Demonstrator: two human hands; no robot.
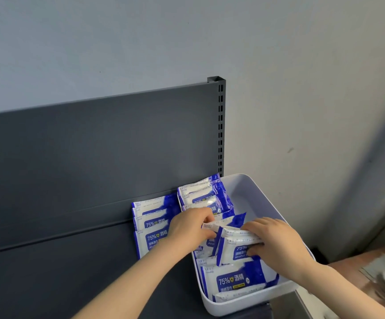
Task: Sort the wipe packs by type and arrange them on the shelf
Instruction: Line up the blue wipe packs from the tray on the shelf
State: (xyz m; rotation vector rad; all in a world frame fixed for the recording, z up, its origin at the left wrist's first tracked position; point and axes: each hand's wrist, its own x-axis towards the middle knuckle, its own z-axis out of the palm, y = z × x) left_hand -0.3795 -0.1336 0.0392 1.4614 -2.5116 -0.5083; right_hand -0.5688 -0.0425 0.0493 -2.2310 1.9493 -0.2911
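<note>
Where the packs lie: blue-and-white wipe packs stand crowded in the near half of a white tray.
Tray: it sits at the right end of a dark grey shelf, and its far right part is bare.
Shelf row: just left of the tray, a row of packs stands on the shelf, leaning back against the grey back panel.
Far stack: more packs stand by the tray's far left corner; whether they are inside the tray or behind its wall is hard to tell.
Left hand: it reaches over the tray's left wall, and its grip pinches the top edge of an upright pack.
Right hand: its grip is clamped on a tilted pack, fingers over the top edge and thumb beneath, above the tray's middle.
Behind: a slotted post ends the back panel, with a pale wall beyond.
</note>
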